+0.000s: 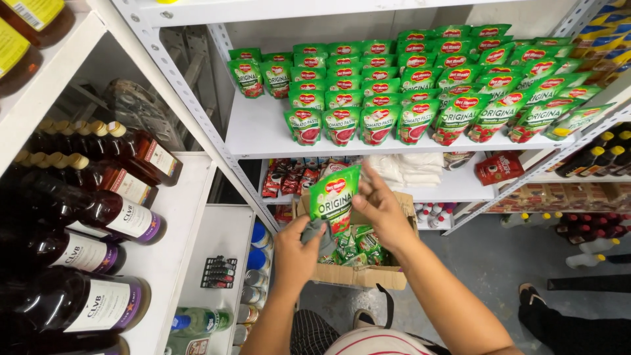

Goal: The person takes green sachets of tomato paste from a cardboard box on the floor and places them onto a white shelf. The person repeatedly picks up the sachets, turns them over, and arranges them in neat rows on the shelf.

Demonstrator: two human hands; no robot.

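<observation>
While rows of green pouches already fill the shelf, I see my right hand grasping one pouch above the box, my left hand clutching a grey cloth, and more pouches left in the box.

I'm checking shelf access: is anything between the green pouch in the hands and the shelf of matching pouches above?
Nothing visible. The green pouch is held by the right hand and left hand, with open air up to the shelf front.
</observation>
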